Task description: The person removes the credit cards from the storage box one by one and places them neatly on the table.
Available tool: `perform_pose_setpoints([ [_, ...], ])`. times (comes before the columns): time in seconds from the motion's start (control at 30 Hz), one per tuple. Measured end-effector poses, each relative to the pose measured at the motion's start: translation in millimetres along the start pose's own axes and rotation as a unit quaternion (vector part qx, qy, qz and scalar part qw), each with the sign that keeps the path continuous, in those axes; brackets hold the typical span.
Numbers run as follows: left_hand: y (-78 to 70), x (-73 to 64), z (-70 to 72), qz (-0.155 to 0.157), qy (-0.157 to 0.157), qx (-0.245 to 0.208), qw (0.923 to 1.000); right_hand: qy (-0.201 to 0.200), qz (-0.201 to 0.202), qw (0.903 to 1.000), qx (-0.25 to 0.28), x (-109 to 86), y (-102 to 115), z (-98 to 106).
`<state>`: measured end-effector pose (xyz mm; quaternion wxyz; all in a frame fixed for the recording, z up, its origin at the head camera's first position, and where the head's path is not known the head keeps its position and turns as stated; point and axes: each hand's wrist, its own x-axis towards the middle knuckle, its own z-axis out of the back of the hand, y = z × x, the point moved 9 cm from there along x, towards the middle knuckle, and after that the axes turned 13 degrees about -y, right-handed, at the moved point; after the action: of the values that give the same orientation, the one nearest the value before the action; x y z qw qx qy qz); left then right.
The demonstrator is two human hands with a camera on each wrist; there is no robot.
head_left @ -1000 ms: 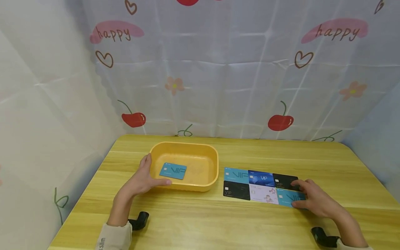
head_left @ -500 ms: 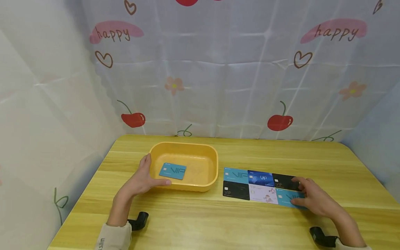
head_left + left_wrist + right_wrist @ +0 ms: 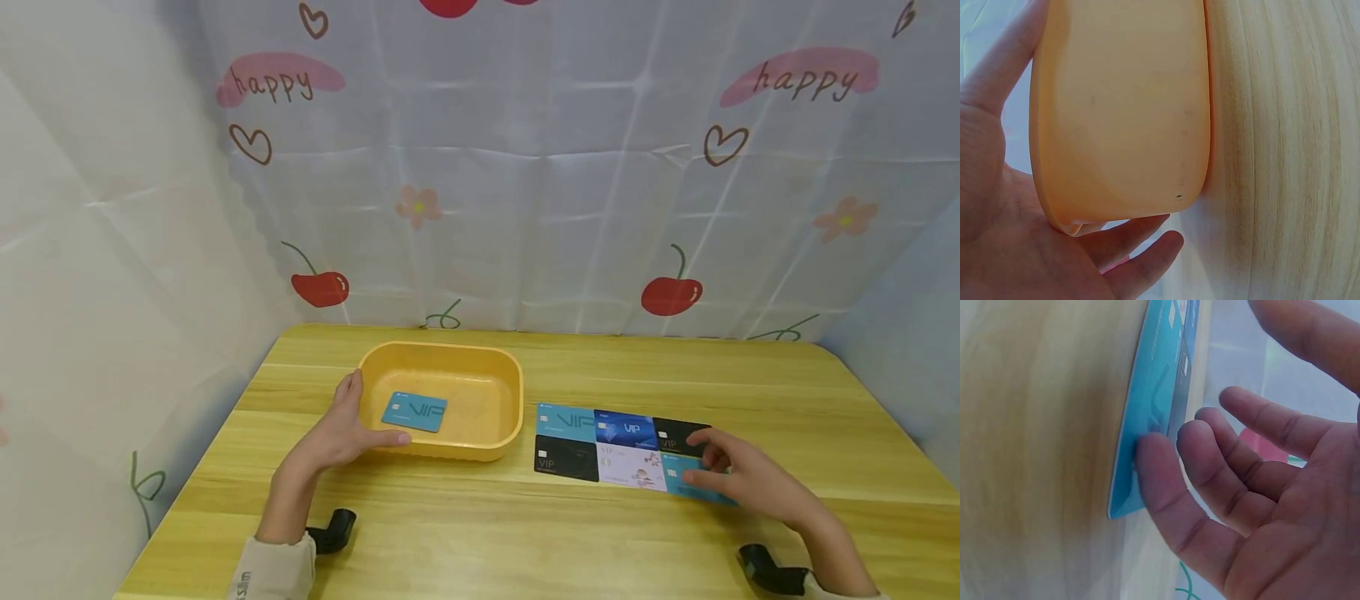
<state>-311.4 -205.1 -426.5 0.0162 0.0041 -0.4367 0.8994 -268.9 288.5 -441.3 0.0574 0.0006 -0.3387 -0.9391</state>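
Note:
My left hand (image 3: 337, 429) holds a yellow plastic basin (image 3: 450, 452) by its left end, thumb along the near rim and fingers against the side. In the left wrist view, the fingers curve around the basin's corner (image 3: 1122, 112). A teal VIP card (image 3: 415, 412) lies inside it. To the right, several cards sit edge to edge in two rows. My right hand (image 3: 757, 479) is over their right end, fingers loosely bent, near a black card (image 3: 670, 434) and a teal card (image 3: 678, 482). In the right wrist view, one fingertip overlaps the teal card (image 3: 1147, 394).
The other cards in the rows are a teal card (image 3: 558, 422), a blue card (image 3: 622, 428), a black card (image 3: 566, 457) and a pale floral card (image 3: 626, 467). A printed curtain (image 3: 510, 208) hangs behind the wooden table (image 3: 480, 533).
My right hand has shifted slightly left over the cards, its thumb and index finger moving with it. The left hand, basin and cards look the same.

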Motion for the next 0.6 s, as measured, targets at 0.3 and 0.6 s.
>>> perform_pose_setpoints([
  [0.3, 3.2, 0.9, -2.1, 0.006, 0.002, -0.003, 1.0000, -0.010, 0.002, 0.9991, -0.042, -0.9, -13.7, 11.4],
  [0.6, 0.6, -0.2, -0.7, 0.002, 0.002, -0.004, 1.0000, -0.008, 0.011, 0.9950, -0.099, -0.5, -23.4, 11.4],
])
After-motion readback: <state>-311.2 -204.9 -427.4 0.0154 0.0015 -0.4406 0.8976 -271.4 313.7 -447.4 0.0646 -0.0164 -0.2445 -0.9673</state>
